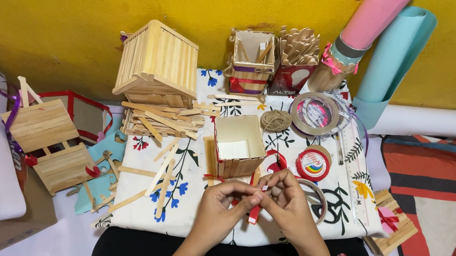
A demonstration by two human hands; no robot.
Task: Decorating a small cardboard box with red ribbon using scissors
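My left hand [224,204] and my right hand [285,200] meet over the floral cloth [183,213], both pinching a narrow red ribbon strip [254,214] that hangs down between them. Just beyond my fingers stands a small open box of wooden sticks [237,145] with a white inside. A loop of red ribbon [273,160] lies beside the box on its right. Loose wooden sticks [161,175] lie scattered to the left of my hands.
A stick-built house [158,64] and a stack of sticks [158,119] stand at the back left. Tape rolls [315,113], a round red lid [313,164], twine [275,120], a ruler [351,167], a cup of sticks [298,50] and pink and blue paper rolls [398,48] lie right. Flat stick panels [50,141] rest far left.
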